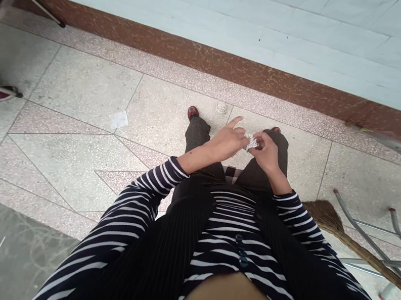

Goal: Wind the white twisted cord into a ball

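Observation:
Between my two hands, above my lap, is a small white piece with dark lines [252, 144]; it looks like a lattice of thin strips, but its exact kind is too small to make out. My right hand [267, 155] pinches it from the right with thumb and fingers. From the other side, my left hand [228, 140] grips its left edge, with the index finger stretched out forward. A round, whitish openwork ball [221, 107] lies on the floor beyond my hands, near my left shoe [192, 112].
A white sheet [119, 119] lies on the tiled floor to the left. On the right are a broom [324, 215] and metal chair legs [360, 225]. More metal legs [42, 6] stand at the upper left. A tiled wall [245, 22] runs along the front.

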`<act>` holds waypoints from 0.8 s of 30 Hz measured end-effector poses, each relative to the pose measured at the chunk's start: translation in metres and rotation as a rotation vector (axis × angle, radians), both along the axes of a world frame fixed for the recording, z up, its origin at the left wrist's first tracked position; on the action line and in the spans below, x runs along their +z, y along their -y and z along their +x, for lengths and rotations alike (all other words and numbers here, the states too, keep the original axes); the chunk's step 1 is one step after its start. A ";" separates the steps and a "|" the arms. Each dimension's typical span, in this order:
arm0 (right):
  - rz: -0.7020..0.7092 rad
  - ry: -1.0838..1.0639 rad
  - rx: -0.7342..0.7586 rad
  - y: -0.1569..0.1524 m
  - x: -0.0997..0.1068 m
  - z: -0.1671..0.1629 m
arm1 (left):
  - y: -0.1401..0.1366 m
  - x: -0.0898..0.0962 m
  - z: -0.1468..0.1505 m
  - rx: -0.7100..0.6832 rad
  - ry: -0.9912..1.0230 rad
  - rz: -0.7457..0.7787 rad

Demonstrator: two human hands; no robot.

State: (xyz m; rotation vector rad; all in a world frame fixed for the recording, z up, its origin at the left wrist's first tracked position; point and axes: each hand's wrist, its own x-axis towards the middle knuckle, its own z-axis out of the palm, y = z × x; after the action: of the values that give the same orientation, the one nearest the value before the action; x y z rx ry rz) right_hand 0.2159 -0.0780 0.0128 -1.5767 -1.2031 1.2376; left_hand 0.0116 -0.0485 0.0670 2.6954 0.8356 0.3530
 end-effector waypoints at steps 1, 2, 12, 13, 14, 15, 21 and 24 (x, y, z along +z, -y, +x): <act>-0.016 -0.020 0.038 0.003 0.004 0.000 | -0.005 0.000 0.001 -0.002 0.019 -0.007; -0.034 -0.049 0.072 0.007 0.009 0.000 | -0.009 -0.001 0.001 -0.007 0.039 -0.018; -0.164 -0.379 0.078 0.046 0.037 -0.004 | -0.022 -0.046 0.003 0.117 0.122 -0.172; -0.156 -0.385 0.041 0.044 0.039 0.000 | -0.018 -0.052 0.004 0.148 0.129 -0.224; -0.142 -0.385 0.001 0.040 0.039 0.004 | -0.012 -0.058 0.004 0.172 0.134 -0.278; -0.125 -0.378 -0.040 0.034 0.038 0.008 | -0.006 -0.062 0.005 0.183 0.135 -0.328; -0.013 -0.241 -0.242 -0.006 0.008 0.018 | 0.025 -0.055 0.004 0.113 0.127 -0.342; 0.002 -0.173 -0.263 -0.007 -0.007 0.011 | 0.020 -0.044 0.003 0.073 0.056 -0.229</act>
State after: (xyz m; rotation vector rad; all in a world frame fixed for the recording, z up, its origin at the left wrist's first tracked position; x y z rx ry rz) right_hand 0.2269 -0.0707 0.0057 -1.5356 -0.8575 1.1727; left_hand 0.0149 -0.0688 0.0230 2.4388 0.9020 0.3258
